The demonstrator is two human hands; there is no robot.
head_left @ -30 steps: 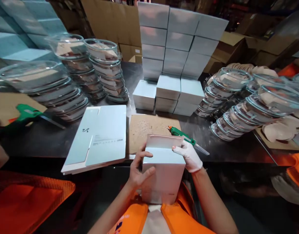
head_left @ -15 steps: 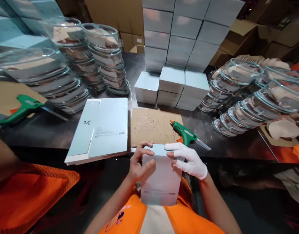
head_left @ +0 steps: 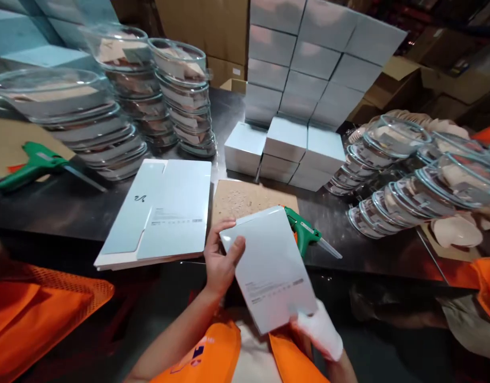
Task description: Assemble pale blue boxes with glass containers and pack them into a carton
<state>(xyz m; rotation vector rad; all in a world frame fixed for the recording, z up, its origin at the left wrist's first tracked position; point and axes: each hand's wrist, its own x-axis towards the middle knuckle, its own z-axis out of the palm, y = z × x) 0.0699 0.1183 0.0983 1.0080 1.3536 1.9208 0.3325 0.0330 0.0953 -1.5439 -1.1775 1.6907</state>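
- White box, held askew by the table's near edge.
- Left hand pinches its far-left corner; right hand is near-right, grip too blurred to tell.
- Best support both corners evenly.

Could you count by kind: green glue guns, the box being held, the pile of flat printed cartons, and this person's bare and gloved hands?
Green glue guns: 2
Held box: 1
Flat carton pile: 1
Bare left hand: 1
Gloved right hand: 1
Total: 6
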